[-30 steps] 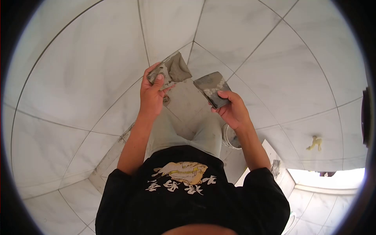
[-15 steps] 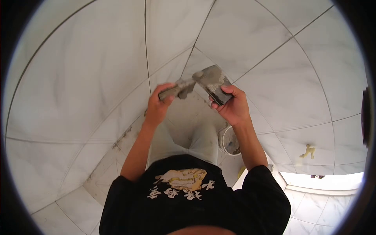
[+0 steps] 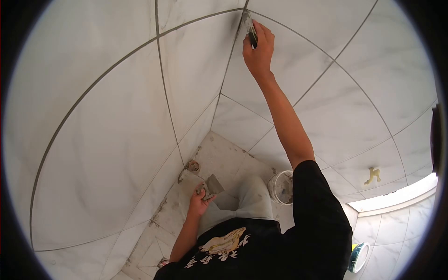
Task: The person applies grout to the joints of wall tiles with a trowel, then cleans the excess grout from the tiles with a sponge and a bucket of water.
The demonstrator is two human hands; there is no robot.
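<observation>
My right hand [image 3: 261,51] reaches high into the corner, its fingers closed round a flat black scraper [image 3: 252,36] smeared with grey grout. The scraper's far end is at the vertical corner joint [image 3: 243,17], close to where a horizontal tile joint meets it. Low down over my lap, my left hand [image 3: 199,203] grips a putty knife [image 3: 214,185] with a wide grey blade. Its handle is mostly hidden by my fingers. Grey grout fills some of the joints between the white marbled wall tiles [image 3: 102,130].
A white bucket [image 3: 281,187] stands beside my knee on the dirty floor [image 3: 224,149]. A roll of tape [image 3: 192,166] lies by the left wall. A yellowish tap [image 3: 372,176] sticks out of the right wall, and another bucket [image 3: 358,257] is at the lower right.
The hands were together in front of me with the two tools meeting. My right hand has risen with the scraper to the corner, while my left hand has dropped with the putty knife.
</observation>
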